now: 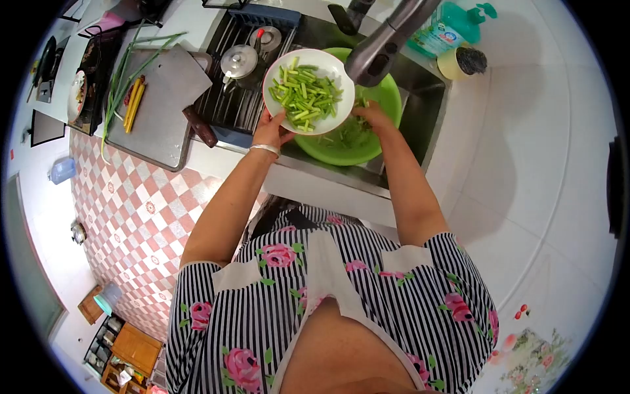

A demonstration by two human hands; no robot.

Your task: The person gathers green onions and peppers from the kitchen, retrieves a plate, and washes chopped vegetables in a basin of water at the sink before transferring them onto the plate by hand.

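A white plate with cut green stalks is in my left hand, which grips its lower left rim. Behind and under the plate's right side, a green basin stands in the metal sink, with water and some green pieces inside. My right hand reaches into the basin beside the plate, its fingers bent together around green pieces that are partly hidden.
A dark faucet hangs over the basin. Left of the sink are a dish rack with a lidded pot, a cleaver and a cutting board. A green soap bottle stands at the back right.
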